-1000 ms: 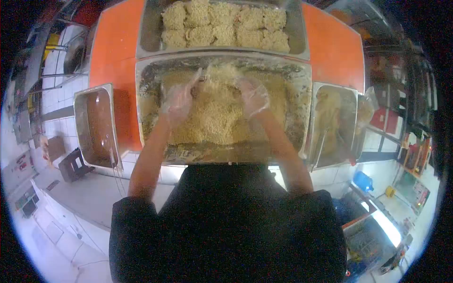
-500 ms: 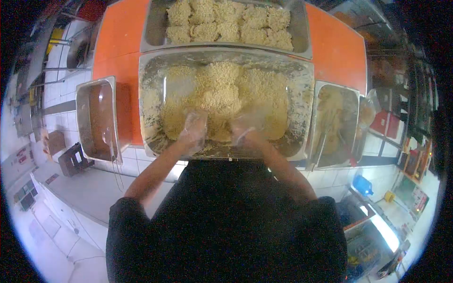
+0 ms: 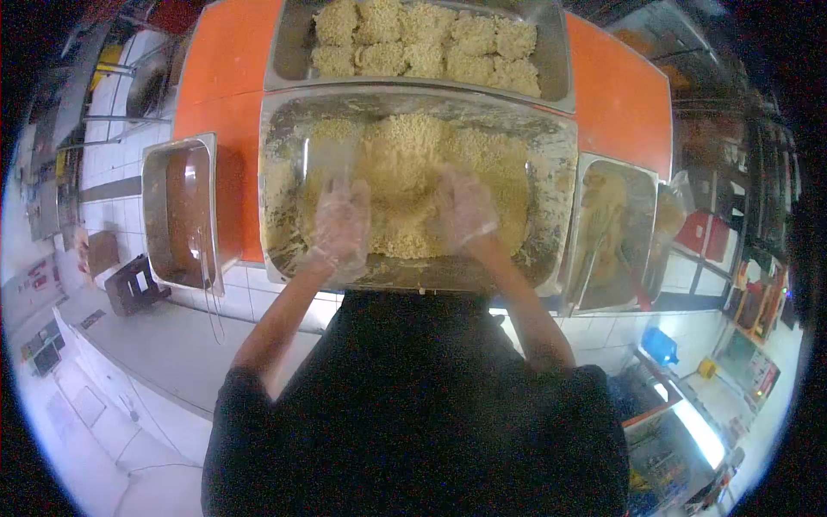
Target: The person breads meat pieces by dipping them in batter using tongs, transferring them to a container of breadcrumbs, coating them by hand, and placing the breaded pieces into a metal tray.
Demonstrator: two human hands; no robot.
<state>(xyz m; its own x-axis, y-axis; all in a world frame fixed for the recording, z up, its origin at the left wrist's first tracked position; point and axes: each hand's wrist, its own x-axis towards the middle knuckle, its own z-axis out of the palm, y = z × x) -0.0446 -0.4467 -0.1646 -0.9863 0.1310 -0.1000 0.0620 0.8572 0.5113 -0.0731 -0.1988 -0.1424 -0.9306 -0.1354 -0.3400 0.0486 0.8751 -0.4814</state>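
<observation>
Both hands wear clear plastic gloves and are over the large metal tray [image 3: 276, 233] of pale, crumbly coating. My left hand [image 3: 342, 220] lies at the left side of the coating, palm down with fingers stretched out and nothing visible in it. On the other side, my right hand [image 3: 466, 205] is somewhat blurred, its fingers apart over the coating. A mound of crumbs [image 3: 409, 142] rises beyond and between the two hands. What lies beneath the hands is hidden.
Behind stands a metal tray [image 3: 293, 52] with several coated pieces [image 3: 426, 56]. A narrow pan [image 3: 185, 215] of brownish liquid is at the left, with a wire handle over its edge. At the right, another pan [image 3: 612, 233] holds battered-looking pieces and utensils. Orange boards [image 3: 226, 52] flank the trays.
From the far part of the tray, both hands came back to the near edge, then moved forward again and slightly apart. The crumbs between them have shifted.
</observation>
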